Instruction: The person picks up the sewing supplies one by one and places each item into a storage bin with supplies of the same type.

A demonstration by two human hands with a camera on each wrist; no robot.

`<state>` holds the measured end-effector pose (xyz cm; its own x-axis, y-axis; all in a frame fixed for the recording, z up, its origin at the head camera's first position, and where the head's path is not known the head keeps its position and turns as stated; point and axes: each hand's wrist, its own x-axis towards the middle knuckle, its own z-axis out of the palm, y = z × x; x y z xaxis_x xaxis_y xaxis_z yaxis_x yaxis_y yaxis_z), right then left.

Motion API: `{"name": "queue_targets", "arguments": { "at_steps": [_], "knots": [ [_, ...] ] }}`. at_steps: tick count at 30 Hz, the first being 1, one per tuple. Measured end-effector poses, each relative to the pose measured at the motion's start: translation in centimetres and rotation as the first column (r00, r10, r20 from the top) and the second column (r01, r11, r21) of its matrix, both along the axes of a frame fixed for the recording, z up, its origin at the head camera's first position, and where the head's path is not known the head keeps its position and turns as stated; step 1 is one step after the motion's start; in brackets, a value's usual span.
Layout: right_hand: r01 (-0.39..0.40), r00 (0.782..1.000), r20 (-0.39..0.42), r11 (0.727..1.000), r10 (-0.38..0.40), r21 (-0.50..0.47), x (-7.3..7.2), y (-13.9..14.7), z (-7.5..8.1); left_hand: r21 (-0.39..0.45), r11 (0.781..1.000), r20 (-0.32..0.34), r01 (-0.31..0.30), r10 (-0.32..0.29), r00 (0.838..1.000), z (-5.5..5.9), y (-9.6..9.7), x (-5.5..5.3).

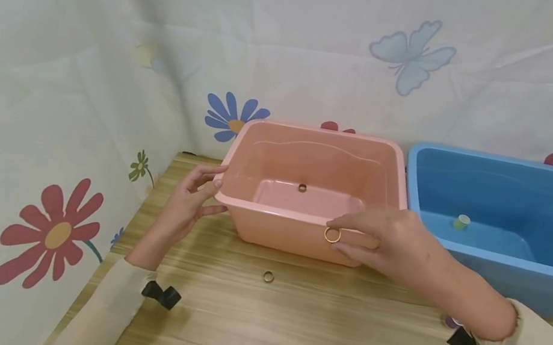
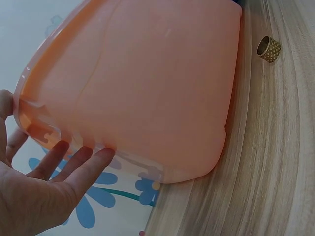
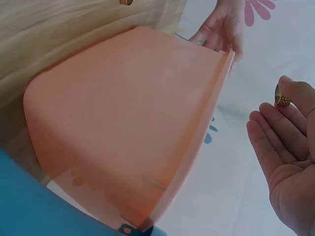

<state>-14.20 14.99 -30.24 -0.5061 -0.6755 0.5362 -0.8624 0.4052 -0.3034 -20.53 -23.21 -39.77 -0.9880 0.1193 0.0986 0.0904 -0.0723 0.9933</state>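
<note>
My right hand (image 1: 402, 242) pinches a brass ring thimble (image 3: 282, 96) between thumb and index finger, in front of the pink bin's near rim in the head view. My left hand (image 1: 186, 200) holds the left side of the pink bin (image 1: 294, 233), thumb at the rim and fingers against the outer wall. Inside that bin lies another thimble (image 1: 302, 188). On the table before it, a dimpled brass thimble (image 2: 269, 49) rests near the bin's base.
A blue bin (image 1: 503, 264) stands right of the pink one, with a small pale green-and-white piece (image 1: 461, 222) inside. A small purple object (image 1: 451, 322) is partly hidden under my right forearm. A flower-printed curtain (image 1: 294, 65) hangs behind the wooden table (image 1: 315, 337).
</note>
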Motion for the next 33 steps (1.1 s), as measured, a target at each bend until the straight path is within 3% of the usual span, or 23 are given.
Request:
{"name": "queue_targets", "arguments": {
  "at_steps": [7,22,29,33],
  "knots": [
    [0.026,0.998,-0.059,1.000,-0.026,-0.015,-1.0,0.1,0.7,-0.003,1.000,-0.002,-0.006,0.006,1.000,0.0,0.1,0.0],
    [0.099,0.995,0.026,0.994,-0.101,0.049,-3.4,-0.4,3.2,0.002,1.000,-0.002,-0.009,0.009,1.000,0.0,0.0,0.0],
    [0.055,0.998,0.025,0.997,-0.056,0.047,-5.0,-0.9,4.1,0.007,1.000,0.003,-0.009,0.009,1.000,0.1,0.1,0.1],
    [0.056,0.995,0.081,0.995,-0.062,0.079,-5.5,-1.2,4.7,0.003,1.000,0.006,-0.009,0.009,1.000,0.1,0.2,0.2]
  ]
}}
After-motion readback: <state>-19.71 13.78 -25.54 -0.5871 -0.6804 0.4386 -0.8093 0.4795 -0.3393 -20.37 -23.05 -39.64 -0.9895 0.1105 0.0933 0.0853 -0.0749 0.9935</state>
